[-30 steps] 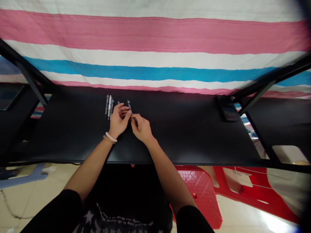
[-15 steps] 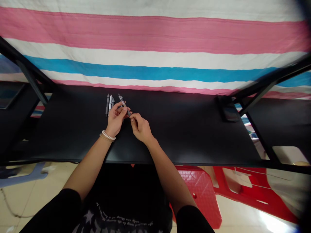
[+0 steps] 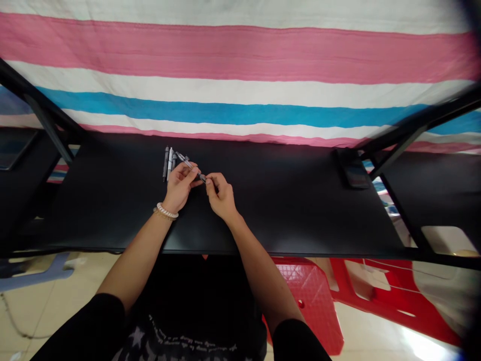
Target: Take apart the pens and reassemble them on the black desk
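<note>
A slim pen (image 3: 184, 159) slants between both hands above the black table (image 3: 285, 200), its clip end pointing up and left. My left hand (image 3: 181, 186) is closed round the pen's barrel, with a beaded bracelet at the wrist. The thumb and fingers of my right hand (image 3: 221, 195) pinch the pen's dark lower end. Just left of my left hand, a dark pen (image 3: 166, 163) and a white pen (image 3: 170, 160) lie side by side, with another dark one beside them, partly hidden by my fingers.
A black phone-like object (image 3: 355, 173) lies at the table's right side. Black metal bars (image 3: 47, 118) slope at both ends. Behind the table hangs a striped sheet (image 3: 240, 55). Red plastic stools (image 3: 308, 296) stand below the front edge.
The held pen has tilted further to the left, its upper end now lower. My right hand has shifted slightly to the right with the pen's lower end.
</note>
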Available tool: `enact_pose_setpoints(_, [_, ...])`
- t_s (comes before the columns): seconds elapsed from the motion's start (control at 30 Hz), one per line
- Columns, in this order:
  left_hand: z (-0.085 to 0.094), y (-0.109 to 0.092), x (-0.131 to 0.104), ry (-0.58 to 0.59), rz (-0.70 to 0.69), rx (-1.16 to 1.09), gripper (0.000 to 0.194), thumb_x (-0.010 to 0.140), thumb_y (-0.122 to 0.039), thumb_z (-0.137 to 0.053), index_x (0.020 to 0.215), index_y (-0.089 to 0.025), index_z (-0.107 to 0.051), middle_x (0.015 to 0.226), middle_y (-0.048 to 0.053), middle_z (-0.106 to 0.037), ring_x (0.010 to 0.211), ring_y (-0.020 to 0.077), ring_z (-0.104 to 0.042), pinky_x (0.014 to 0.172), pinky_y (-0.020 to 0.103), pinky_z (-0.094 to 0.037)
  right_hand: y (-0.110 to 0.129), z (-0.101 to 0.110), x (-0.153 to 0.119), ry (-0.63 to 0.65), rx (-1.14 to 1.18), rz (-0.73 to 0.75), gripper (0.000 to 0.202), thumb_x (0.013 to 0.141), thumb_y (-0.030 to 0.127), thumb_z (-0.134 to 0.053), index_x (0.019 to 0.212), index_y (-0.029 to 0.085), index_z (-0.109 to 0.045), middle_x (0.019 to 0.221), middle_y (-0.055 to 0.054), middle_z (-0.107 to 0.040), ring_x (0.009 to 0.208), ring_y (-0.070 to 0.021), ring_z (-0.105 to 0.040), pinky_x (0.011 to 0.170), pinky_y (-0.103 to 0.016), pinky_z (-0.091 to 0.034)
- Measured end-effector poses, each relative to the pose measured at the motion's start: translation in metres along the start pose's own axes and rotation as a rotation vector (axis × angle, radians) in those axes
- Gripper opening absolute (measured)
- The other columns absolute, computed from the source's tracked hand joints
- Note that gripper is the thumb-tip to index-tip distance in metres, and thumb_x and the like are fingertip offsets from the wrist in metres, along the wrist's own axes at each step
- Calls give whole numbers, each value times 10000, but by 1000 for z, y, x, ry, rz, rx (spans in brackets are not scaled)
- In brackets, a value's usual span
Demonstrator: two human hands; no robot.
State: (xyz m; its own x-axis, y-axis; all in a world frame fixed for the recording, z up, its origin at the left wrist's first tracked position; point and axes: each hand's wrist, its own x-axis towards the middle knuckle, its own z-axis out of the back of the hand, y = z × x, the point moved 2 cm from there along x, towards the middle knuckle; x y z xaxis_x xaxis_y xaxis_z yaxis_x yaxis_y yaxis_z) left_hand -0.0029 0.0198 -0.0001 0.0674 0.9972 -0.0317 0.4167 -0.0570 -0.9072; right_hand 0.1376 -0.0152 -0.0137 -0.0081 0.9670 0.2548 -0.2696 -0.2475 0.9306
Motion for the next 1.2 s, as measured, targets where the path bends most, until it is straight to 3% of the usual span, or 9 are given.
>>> enact_pose_setpoints(0.47, [-1,-2,-1,-4,-47,54,356,752,-443,-862,858,-197,-629,818,-4,-643,726,101,-690,628,190,-612,2,2,2,63,0,-31,450,1031,566,-410,813,211,-580,605,27,-543,524,-115,-482,553,-266,-364])
enact_pose_setpoints(1.2, [-1,0,-1,-40,-38,62,345,736,-436,-873,817,-209,-625,790,-6,-640,683,96,-670,596,198,-601,-1,1,2,58,-70,-24,496,1023,573,-415,696,216,-520,589,19,-496,532,-123,-462,543,-272,-329])
